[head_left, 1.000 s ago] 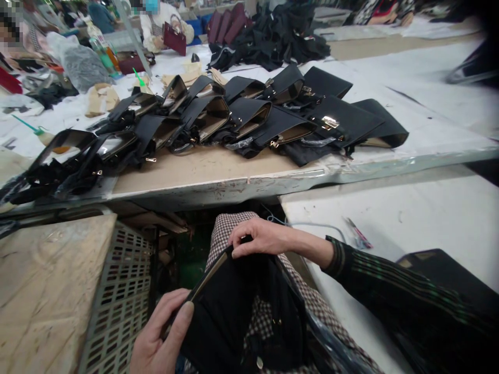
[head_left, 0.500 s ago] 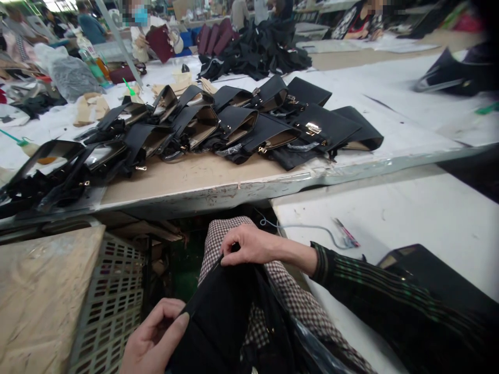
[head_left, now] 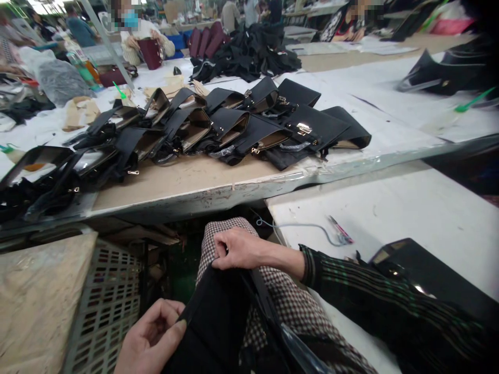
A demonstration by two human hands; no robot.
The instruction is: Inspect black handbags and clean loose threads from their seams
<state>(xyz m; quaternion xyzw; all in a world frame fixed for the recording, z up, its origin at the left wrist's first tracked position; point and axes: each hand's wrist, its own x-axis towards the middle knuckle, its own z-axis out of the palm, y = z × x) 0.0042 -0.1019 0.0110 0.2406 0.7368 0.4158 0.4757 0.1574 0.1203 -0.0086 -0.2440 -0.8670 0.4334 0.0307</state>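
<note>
A piece of black fabric (head_left: 212,311) lies across my lap, with one edge stretched between my two hands. My left hand (head_left: 152,332), low and left of centre, pinches that edge between thumb and fingers. At the far corner, my right hand (head_left: 237,248) grips the same edge in a closed pinch. Dark strap-like parts and a clear plastic wrapping (head_left: 302,345) hang at the fabric's right side. Beneath it shows a brown-and-white checked cloth (head_left: 222,227) over my legs. The fabric's lower end runs out of view.
Several black handbag bodies (head_left: 261,132) stand in rows on the long worktable (head_left: 413,124). Right of me, a black bag (head_left: 436,280) and thread snips (head_left: 340,231) rest on a white side table (head_left: 390,208). A plastic crate (head_left: 105,306) with cardboard (head_left: 39,296) stands left. Co-workers sit beyond.
My hands keep their pinch on the black fabric edge, both shifted slightly left in view. The camera view has turned slightly. Across the table, a co-worker's maroon bag piece is now held upright.
</note>
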